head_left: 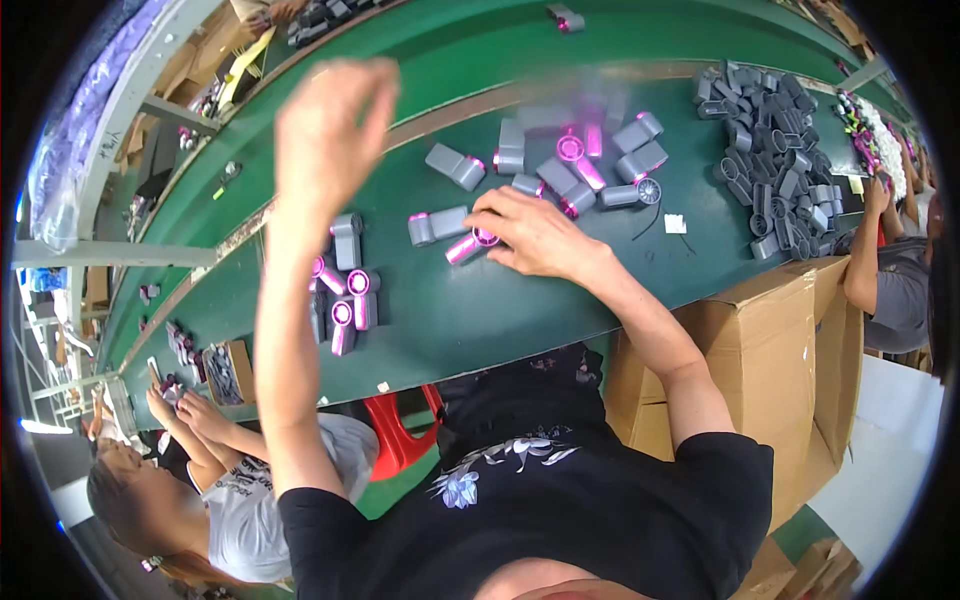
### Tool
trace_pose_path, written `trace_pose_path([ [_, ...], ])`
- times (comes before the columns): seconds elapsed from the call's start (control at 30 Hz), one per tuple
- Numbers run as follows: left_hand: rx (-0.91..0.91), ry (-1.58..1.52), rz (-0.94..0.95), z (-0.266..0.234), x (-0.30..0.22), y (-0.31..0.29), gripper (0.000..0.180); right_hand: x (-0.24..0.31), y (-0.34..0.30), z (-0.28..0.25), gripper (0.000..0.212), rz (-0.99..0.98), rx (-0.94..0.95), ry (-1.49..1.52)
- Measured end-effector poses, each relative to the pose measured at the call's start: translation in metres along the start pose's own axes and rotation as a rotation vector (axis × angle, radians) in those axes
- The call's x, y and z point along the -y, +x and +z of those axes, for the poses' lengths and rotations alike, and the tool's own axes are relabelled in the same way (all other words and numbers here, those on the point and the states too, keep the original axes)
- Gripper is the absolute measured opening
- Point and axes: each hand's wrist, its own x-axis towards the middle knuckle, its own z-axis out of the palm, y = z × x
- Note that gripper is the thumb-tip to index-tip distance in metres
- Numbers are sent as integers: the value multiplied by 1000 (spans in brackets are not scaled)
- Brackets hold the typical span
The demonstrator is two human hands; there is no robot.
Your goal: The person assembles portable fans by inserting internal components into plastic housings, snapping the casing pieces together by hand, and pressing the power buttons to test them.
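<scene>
Your left hand (335,130): raised, blurred, cannot tell if holding | your right hand (535,235): curled over pink part (463,249) on green bench (450,340), likely to steady it; cannot tell if gripped

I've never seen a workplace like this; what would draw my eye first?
Probably the pink-and-grey parts scattered across the middle of the green table, with the right hand over one of them. Next, the grey pile toward the table's right and the big cardboard box at the person's right. The left hand, blurred, shows at upper left.
</scene>
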Motion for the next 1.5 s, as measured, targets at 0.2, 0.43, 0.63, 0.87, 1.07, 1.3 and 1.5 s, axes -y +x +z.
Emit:
trace_pose_path([
  [0.2, 567, -313, -437, 46, -48, -143, 38, 9, -8, 8, 68, 20, -73, -104],
  [0.43, 563, -140, -339, 55, -74, -156, 55, 31, -10, 25, 48, -39, -31, -294],
  [0.63, 659, -32, -368, 49, -71, -163, 53, 46, -20, 39, 41, 41, 46, -338],
  [0.87, 164, -552, -1077, 29, -67, -187, 51, 69, -5, 0, 61, 539, -175, 216],
  [1.07, -292, -1778, -1420, 42, -90, -216, 37, 42, -4, 24, 56, 565, -541, 1022],
  [1.3, -160, -1859, -1275, 58, -115, -216, 41, 39, 2, 56, 27, 754, -618, 1388],
  [1.5, -246, -1896, -1178, 65, -115, -205, 47, 63, 4, 65, 56, 663, -490, 1506],
])
